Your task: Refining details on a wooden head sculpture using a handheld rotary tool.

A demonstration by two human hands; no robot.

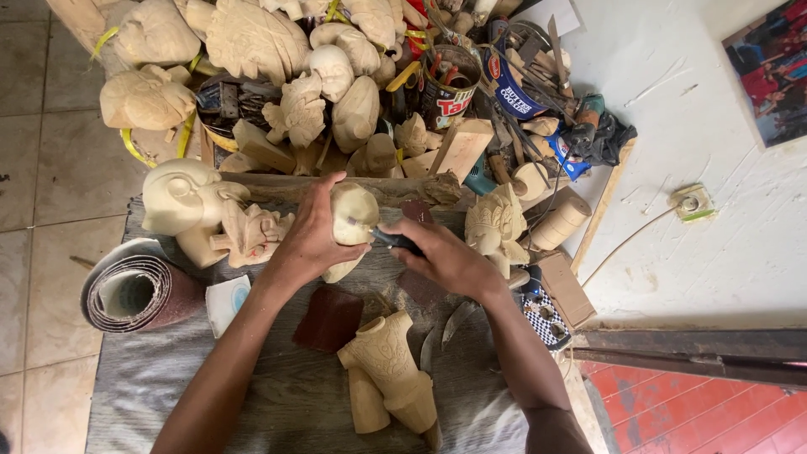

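Closest to the lens, both forearms reach out over the grey cloth-covered bench (168, 378), and just below the wrists lies a pale carved wooden stand with patterned sides (388, 370), beside a dark red scrap of sandpaper (329, 318). Up at the fingers now: the left hand (311, 240) is clamped around a pale, rounded, unfinished wooden carving (353, 220), thumb and fingers wrapped on its side, pinning it against the bench edge. Right hand (444, 256) is closed on a dark-handled carving tool (393, 241), its tip meeting the carving's flank. That piece looks light, stiff and dry, dusty rather than slick, and any thin carved edges would likely chip, so the broad rounded body is the safe place to grip, as the left hand does. Left of that hand stand a pale carved figure (250, 234) and a big smooth bird-like head (181, 202); further left, a roll of sandpaper (134, 290). Beyond the fingers, a heap of raw carvings (294, 76)
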